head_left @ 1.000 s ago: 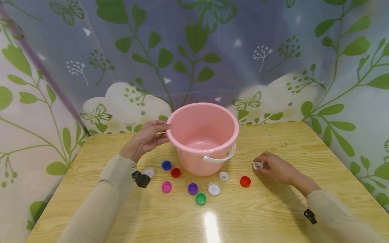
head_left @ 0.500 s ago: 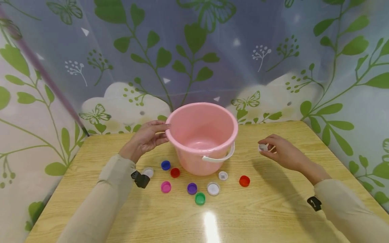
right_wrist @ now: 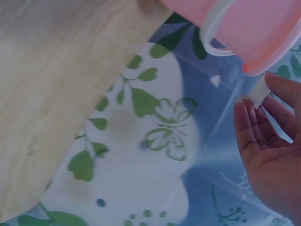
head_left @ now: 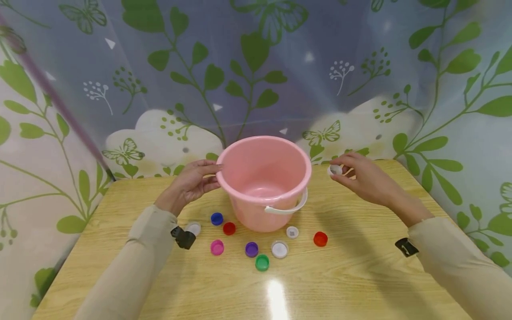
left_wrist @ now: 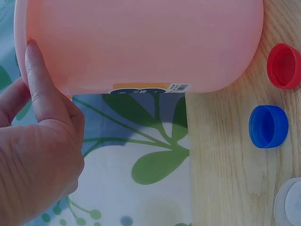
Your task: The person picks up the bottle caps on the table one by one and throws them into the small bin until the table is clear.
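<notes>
A pink bucket (head_left: 264,209) with a white handle (head_left: 289,209) stands upright on the table. My left hand (head_left: 190,184) holds its rim at the left side, and in the left wrist view that hand (left_wrist: 42,155) has fingers on both sides of the rim. Raised above the table to the right of the bucket, my right hand (head_left: 364,180) pinches a white bottle cap (head_left: 334,170) between thumb and fingertips. In the right wrist view the white cap (right_wrist: 260,92) appears edge-on, apart from the bucket's rim.
Several caps lie in front of the bucket: blue (head_left: 217,218), red (head_left: 229,229), pink (head_left: 217,247), purple (head_left: 251,249), green (head_left: 262,262) and white ones (head_left: 279,250). Another red cap (head_left: 320,239) lies to the right. A patterned curtain (head_left: 192,66) hangs behind the table (head_left: 224,293).
My right hand has lifted the white cap off the table, then carried it up and left toward the bucket. The left hand and bucket have stayed put.
</notes>
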A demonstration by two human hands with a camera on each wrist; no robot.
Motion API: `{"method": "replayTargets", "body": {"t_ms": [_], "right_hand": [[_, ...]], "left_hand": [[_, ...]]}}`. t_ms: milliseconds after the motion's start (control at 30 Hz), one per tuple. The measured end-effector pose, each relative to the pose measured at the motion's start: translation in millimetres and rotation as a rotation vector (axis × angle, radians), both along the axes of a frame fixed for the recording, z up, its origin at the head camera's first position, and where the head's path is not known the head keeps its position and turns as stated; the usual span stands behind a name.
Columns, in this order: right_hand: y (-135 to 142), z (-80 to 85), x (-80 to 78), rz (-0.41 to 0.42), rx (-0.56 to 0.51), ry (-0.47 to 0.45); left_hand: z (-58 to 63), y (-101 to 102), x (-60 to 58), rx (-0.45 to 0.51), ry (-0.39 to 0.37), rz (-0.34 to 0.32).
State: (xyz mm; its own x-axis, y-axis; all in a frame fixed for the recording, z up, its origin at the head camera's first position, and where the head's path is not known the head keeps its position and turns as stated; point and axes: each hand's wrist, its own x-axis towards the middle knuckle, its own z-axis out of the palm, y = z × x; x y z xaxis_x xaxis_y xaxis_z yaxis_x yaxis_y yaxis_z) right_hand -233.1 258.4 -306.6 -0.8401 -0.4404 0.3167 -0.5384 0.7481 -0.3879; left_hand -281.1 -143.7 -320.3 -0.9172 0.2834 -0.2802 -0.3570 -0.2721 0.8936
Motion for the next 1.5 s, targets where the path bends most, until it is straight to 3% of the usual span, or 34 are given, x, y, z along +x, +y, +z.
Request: {"method": "replayTargets", "body": {"t_ms": [267,667,1167,1500], "right_hand": [[-18.5,17.6,-5.5,0.006,-0.012,0.012],[-47.9,26.5,-16.5,0.065,-0.065,-0.008],[-91.6,20.5,-27.4,0.130,-0.066,-0.102],[-111.1,11.0,-31.3,0.189,-0.044,-0.073]], "left_hand": [[-0.8,-0.8,0.5,0.006,-0.005,0.006],[-0.8,-2.3,-0.6,0.009,-0.005,0.004],[0.3,-1.0,-0.5,0.004,-0.005,0.009],[0.5,-1.0,0.8,0.008,0.002,0.015]]}}
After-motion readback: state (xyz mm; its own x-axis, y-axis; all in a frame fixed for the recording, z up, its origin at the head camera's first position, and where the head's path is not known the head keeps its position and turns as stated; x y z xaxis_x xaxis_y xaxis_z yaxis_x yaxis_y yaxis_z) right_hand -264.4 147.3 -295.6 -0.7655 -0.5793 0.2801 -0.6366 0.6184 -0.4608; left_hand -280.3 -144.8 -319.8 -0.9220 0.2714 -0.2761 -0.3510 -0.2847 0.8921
